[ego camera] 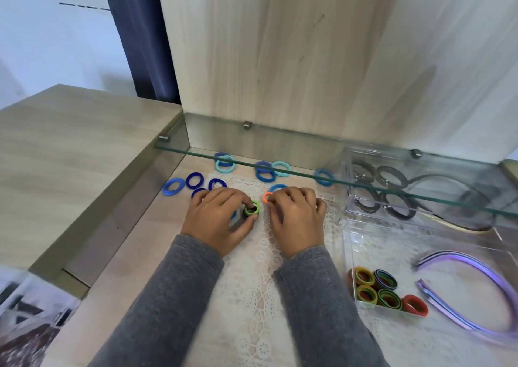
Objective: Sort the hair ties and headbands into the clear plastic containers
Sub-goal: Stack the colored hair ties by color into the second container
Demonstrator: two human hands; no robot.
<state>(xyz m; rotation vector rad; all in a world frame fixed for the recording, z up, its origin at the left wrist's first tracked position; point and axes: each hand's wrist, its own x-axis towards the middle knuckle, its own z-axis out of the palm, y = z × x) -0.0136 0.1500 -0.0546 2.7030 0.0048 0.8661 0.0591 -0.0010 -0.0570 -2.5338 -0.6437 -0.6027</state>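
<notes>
Left hand [217, 220] lies knuckles-up on the lace runner [252, 296], and my curled fingers and thumb grip a green hair tie [251, 208] at their tips. Something dark sits right under that tie and a bit of blue shows beneath my fingers; I cannot tell what either is. My right hand [297, 220] lies just beside the left, also knuckles-up with its fingers curled, and pinches an orange hair tie [267, 197] at the tip of the forefinger. The two ties are close together but apart. Grey sleeves [173, 296] cover both my forearms.

Beyond my hands the blue hair ties [193, 179] lie loose on the bench [112, 282]: dark blue ones to the left, and lighter blue and teal ones [224, 164] farther back, partly under the front edge of a glass shelf [294, 153].

To my right stand two clear plastic containers. The near container [349, 254] holds a cluster of red, yellow, green and dark ties [375, 285] in its front left corner and a purple headband [476, 265] curving along its right side. The far container [348, 190], seen through the glass shelf, holds grey ties [392, 176] laid flat and a dark headband [448, 180] to their right.
</notes>
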